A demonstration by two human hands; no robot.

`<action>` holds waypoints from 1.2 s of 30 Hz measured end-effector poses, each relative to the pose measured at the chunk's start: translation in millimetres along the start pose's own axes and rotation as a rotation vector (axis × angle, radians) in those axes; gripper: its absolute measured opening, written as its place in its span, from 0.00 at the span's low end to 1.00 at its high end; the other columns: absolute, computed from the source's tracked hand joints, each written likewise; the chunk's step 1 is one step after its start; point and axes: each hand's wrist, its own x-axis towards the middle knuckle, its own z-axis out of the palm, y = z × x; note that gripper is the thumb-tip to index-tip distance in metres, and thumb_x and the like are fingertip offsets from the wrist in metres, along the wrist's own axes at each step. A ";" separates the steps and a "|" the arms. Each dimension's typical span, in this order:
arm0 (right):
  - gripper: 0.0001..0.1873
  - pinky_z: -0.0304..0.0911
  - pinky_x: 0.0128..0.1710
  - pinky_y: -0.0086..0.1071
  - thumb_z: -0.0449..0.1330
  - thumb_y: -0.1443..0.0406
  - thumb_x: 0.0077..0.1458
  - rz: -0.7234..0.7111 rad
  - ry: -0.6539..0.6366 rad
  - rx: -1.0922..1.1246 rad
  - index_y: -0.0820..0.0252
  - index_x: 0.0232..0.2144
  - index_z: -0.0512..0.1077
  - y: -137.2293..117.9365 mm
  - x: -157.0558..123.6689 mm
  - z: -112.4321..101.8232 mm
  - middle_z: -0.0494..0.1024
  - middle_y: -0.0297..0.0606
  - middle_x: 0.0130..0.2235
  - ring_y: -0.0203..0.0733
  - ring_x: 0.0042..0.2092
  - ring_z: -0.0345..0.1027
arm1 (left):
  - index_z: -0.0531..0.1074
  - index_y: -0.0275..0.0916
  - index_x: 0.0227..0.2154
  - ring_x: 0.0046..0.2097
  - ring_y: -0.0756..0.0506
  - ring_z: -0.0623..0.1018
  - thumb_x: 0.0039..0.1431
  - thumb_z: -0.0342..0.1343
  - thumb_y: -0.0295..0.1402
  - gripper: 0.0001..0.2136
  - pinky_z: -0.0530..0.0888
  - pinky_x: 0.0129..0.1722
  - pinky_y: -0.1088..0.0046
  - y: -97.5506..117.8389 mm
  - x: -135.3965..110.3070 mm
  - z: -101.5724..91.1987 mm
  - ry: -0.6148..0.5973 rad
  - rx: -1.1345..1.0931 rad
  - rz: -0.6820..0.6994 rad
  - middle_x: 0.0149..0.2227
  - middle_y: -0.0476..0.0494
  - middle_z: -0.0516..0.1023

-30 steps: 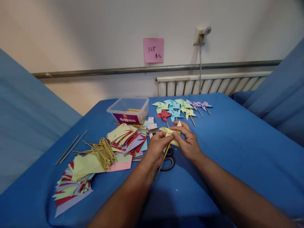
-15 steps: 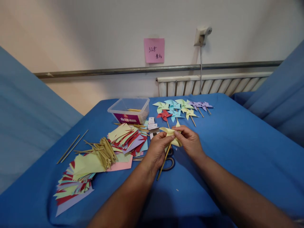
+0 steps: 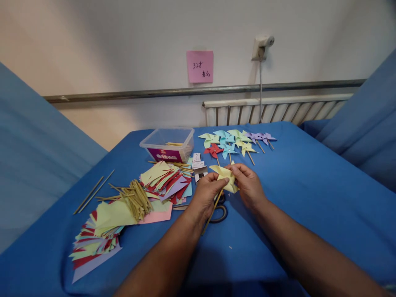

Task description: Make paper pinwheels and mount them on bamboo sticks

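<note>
Between both hands is a pale yellow paper pinwheel (image 3: 230, 185), its blades partly folded in, on a thin wooden stick (image 3: 210, 216) that slants down toward me. My left hand (image 3: 206, 194) grips it from the left, thumb pressed on the paper near the middle. My right hand (image 3: 248, 185) pinches a blade at the right edge, thumb against fingers. Below the paper lie scissors (image 3: 222, 214) with black handles, partly hidden by my left hand and the stick. Small open boxes (image 3: 199, 168) stand just beyond my left hand.
Finished pinwheels (image 3: 228, 150) in several colours lie at the back. A clear plastic box (image 3: 167, 142) holds sticks. At left are coloured paper pieces (image 3: 108, 220), a heap of sticks (image 3: 140, 200) and another paper pile (image 3: 168, 179), on a blue-covered table (image 3: 309, 198).
My right thumb has drawn back from the pinwheel's middle toward its right edge, showing more of the yellow paper. My left hand keeps its hold.
</note>
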 end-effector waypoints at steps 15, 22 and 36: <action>0.15 0.59 0.22 0.28 0.64 0.53 0.51 0.094 0.167 -0.037 0.56 0.36 0.72 -0.8 -2.7 1.6 0.80 0.36 0.38 0.35 0.26 0.68 | 0.73 0.35 0.29 0.26 0.51 0.73 0.40 0.71 0.33 0.15 0.67 0.26 0.75 4.9 8.2 -6.6 0.076 -0.201 0.076 0.28 0.48 0.77; 0.20 0.49 0.17 0.25 0.69 0.52 0.42 0.323 -0.387 -0.182 0.59 0.27 0.70 8.4 -18.8 16.5 0.75 0.30 0.24 0.29 0.17 0.59 | 0.69 0.36 0.26 0.24 0.52 0.72 0.38 0.72 0.30 0.15 0.68 0.26 0.76 10.7 12.2 -8.7 0.199 -0.318 0.174 0.24 0.54 0.73; 0.22 0.46 0.18 0.26 0.66 0.47 0.48 0.199 -0.372 -0.137 0.58 0.24 0.66 4.6 -16.9 14.6 0.65 0.24 0.17 0.29 0.17 0.54 | 0.76 0.34 0.35 0.31 0.49 0.78 0.57 0.62 0.33 0.07 0.73 0.37 0.74 23.6 10.4 -10.0 -0.039 -0.472 0.136 0.29 0.46 0.79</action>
